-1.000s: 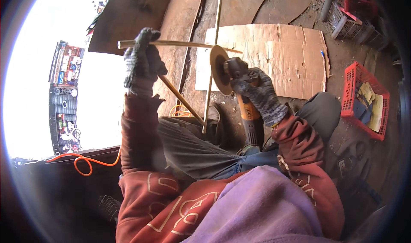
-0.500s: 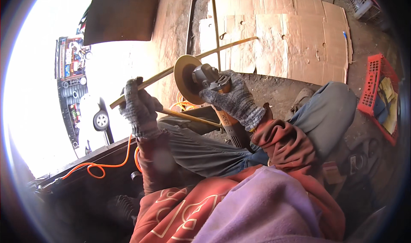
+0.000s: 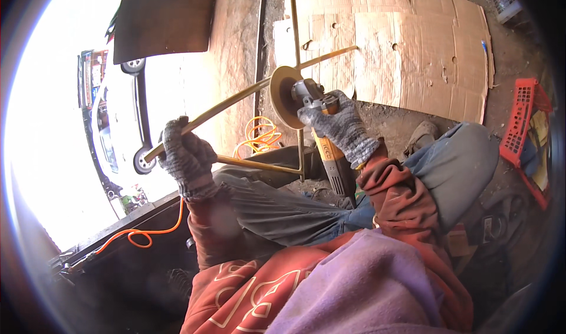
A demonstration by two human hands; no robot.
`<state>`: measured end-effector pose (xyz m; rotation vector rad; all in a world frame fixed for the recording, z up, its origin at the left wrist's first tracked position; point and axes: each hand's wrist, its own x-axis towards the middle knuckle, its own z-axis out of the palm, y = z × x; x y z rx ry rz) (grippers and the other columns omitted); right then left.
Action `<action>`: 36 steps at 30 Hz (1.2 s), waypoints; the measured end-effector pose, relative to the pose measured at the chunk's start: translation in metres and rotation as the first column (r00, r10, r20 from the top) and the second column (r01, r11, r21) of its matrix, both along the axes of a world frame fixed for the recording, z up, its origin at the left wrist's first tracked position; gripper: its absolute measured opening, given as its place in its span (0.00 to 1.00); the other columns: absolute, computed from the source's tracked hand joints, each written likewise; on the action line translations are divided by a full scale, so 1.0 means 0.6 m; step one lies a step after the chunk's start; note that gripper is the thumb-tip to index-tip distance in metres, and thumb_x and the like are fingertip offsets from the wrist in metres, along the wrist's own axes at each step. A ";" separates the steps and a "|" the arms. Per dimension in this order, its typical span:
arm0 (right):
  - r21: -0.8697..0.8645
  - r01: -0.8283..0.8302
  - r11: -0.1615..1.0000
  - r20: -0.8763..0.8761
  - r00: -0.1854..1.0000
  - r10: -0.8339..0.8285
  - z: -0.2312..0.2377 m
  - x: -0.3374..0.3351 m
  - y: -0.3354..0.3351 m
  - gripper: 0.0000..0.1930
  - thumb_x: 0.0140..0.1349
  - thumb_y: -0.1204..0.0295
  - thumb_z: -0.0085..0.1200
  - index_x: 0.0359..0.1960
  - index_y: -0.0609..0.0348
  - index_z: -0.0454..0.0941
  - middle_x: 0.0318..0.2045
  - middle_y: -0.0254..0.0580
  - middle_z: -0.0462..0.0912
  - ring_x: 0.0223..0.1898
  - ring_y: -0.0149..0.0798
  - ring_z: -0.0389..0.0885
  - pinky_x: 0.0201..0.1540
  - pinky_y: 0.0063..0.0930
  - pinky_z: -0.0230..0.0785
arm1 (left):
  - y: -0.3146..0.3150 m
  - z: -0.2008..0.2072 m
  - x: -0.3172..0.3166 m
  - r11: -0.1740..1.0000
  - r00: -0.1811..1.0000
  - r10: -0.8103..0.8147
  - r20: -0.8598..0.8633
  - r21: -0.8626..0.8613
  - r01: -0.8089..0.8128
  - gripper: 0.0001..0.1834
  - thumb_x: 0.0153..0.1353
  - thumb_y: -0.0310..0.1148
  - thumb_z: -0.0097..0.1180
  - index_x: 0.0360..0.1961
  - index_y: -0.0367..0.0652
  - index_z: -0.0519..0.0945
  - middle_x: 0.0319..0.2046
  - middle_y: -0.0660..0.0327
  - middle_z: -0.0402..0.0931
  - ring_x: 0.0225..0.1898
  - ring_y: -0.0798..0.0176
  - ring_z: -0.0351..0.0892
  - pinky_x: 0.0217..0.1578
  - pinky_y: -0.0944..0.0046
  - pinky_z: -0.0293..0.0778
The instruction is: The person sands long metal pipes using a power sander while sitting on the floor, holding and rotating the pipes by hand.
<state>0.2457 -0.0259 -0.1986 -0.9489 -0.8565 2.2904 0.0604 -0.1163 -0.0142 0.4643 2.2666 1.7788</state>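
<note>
Head view: the left hand is clenched around the metal frame above the legs, the right hand wraps the grinder, and its disc sits near the frame's crossing (contact unclear), apparently a grinding step calling for steady alignment.

Three slim brass-coloured metal bars; one yellow-and-black angle grinder with one round tan disc; two grey knitted gloves; right of frame, one red perforated plastic basket; left of frame, two dark-tyred vehicle wheels.
</note>
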 end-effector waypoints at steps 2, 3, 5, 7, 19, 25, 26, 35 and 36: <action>-0.019 -0.034 0.999 -0.038 0.999 0.033 0.016 0.001 -0.009 0.27 0.48 0.61 0.72 0.45 0.62 0.73 0.35 0.40 0.83 0.34 0.30 0.82 0.38 0.27 0.76 | 0.010 -0.005 -0.008 1.000 1.000 0.010 -0.029 0.001 -0.010 0.13 0.60 0.38 0.58 0.33 0.37 0.81 0.08 0.70 0.57 0.04 0.71 0.54 0.03 0.67 0.53; 0.009 -0.034 0.999 -0.086 0.996 0.035 0.019 -0.001 -0.016 0.29 0.48 0.62 0.72 0.47 0.63 0.73 0.37 0.41 0.83 0.37 0.31 0.82 0.40 0.28 0.76 | 0.013 -0.003 -0.012 0.998 0.998 -0.054 -0.037 0.027 0.055 0.13 0.61 0.38 0.58 0.33 0.36 0.81 0.08 0.70 0.57 0.04 0.72 0.54 0.03 0.67 0.53; 0.195 0.082 0.977 -0.063 0.995 -0.071 0.027 -0.003 -0.033 0.35 0.47 0.66 0.74 0.54 0.63 0.67 0.40 0.41 0.81 0.41 0.30 0.81 0.42 0.27 0.77 | 0.026 0.000 -0.010 0.991 0.992 -0.116 -0.044 0.057 0.119 0.13 0.61 0.38 0.57 0.33 0.36 0.80 0.07 0.69 0.56 0.03 0.72 0.53 0.03 0.68 0.53; 0.209 0.073 0.975 0.056 0.995 -0.087 0.012 0.001 -0.028 0.33 0.47 0.67 0.74 0.52 0.62 0.68 0.36 0.40 0.82 0.35 0.30 0.81 0.37 0.26 0.77 | 0.049 0.005 0.001 0.981 0.980 -0.183 -0.076 0.050 0.187 0.13 0.63 0.37 0.56 0.32 0.35 0.80 0.07 0.69 0.56 0.03 0.73 0.53 0.03 0.69 0.53; 0.012 0.154 0.988 -0.189 0.971 -0.149 0.045 -0.010 0.005 0.26 0.49 0.68 0.73 0.45 0.58 0.69 0.35 0.37 0.81 0.32 0.26 0.80 0.32 0.22 0.75 | 0.137 0.045 -0.007 0.962 0.916 -0.268 -0.299 -0.038 0.269 0.12 0.60 0.34 0.57 0.32 0.33 0.79 0.13 0.64 0.68 0.05 0.74 0.59 0.06 0.71 0.56; -0.035 0.185 0.982 -0.053 0.981 -0.187 -0.034 -0.009 0.033 0.19 0.51 0.74 0.70 0.41 0.59 0.72 0.34 0.40 0.83 0.31 0.32 0.83 0.29 0.26 0.78 | 0.138 0.016 -0.026 0.932 0.852 -0.283 -0.441 0.085 0.354 0.10 0.58 0.31 0.56 0.27 0.32 0.79 0.09 0.63 0.66 0.05 0.71 0.61 0.06 0.70 0.60; -0.032 0.189 0.981 -0.014 0.982 -0.190 -0.033 -0.011 0.034 0.17 0.51 0.76 0.70 0.39 0.58 0.73 0.32 0.40 0.83 0.29 0.32 0.82 0.28 0.27 0.78 | 0.125 0.010 -0.033 0.932 0.857 -0.294 -0.422 0.074 0.356 0.10 0.57 0.31 0.55 0.28 0.32 0.78 0.11 0.61 0.68 0.07 0.69 0.65 0.08 0.69 0.66; 0.054 0.194 0.979 -0.170 0.968 -0.183 0.016 -0.028 -0.012 0.23 0.48 0.71 0.73 0.42 0.57 0.71 0.33 0.35 0.82 0.30 0.28 0.80 0.33 0.24 0.76 | 0.070 -0.019 -0.053 0.915 0.863 -0.281 -0.421 0.153 0.373 0.07 0.54 0.27 0.57 0.31 0.32 0.79 0.24 0.56 0.77 0.18 0.60 0.78 0.18 0.64 0.80; -0.022 0.153 0.988 -0.125 0.980 -0.155 0.005 -0.027 -0.005 0.23 0.48 0.74 0.72 0.42 0.57 0.71 0.35 0.37 0.82 0.33 0.29 0.81 0.33 0.24 0.77 | 0.072 -0.023 -0.048 0.926 0.862 -0.253 -0.439 0.149 0.348 0.08 0.54 0.28 0.56 0.30 0.32 0.78 0.22 0.56 0.76 0.16 0.60 0.77 0.17 0.63 0.79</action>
